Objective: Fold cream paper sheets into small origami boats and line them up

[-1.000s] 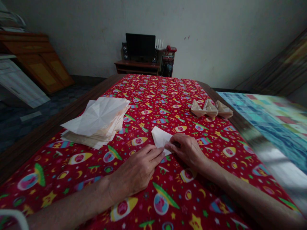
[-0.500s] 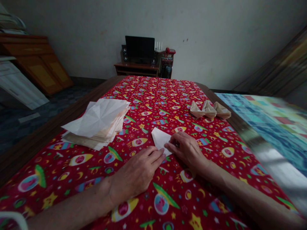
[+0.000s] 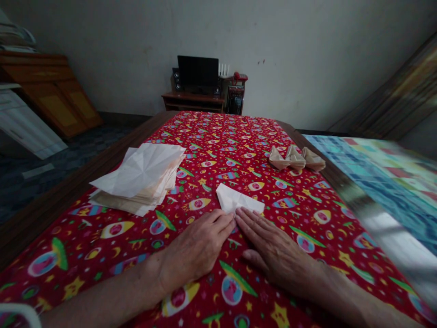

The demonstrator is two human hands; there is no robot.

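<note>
"Head view: how do your hands sit?"

"My right hand (image 3: 276, 250) lies flat, thumb apart, fingertips on the folded white paper (image 3: 239, 198) just ahead. My left hand (image 3: 200, 241) touches its near edge with fingertips; that thumb is hidden, so I cannot tell if it pinches."

"And around them?"

"Paper stack (image 3: 145, 171) ahead-left, three folded-paper pieces (image 3: 295, 158) ahead-right, on the bench's (image 3: 141, 126) red cloth (image 3: 196, 225)."

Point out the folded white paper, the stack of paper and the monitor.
Folded white paper (image 3: 238, 198): head view, on its uncovered upper face.
Stack of paper (image 3: 141, 172): head view, on the creased top sheet.
Monitor (image 3: 198, 70): head view, middle of its dark screen.
</note>
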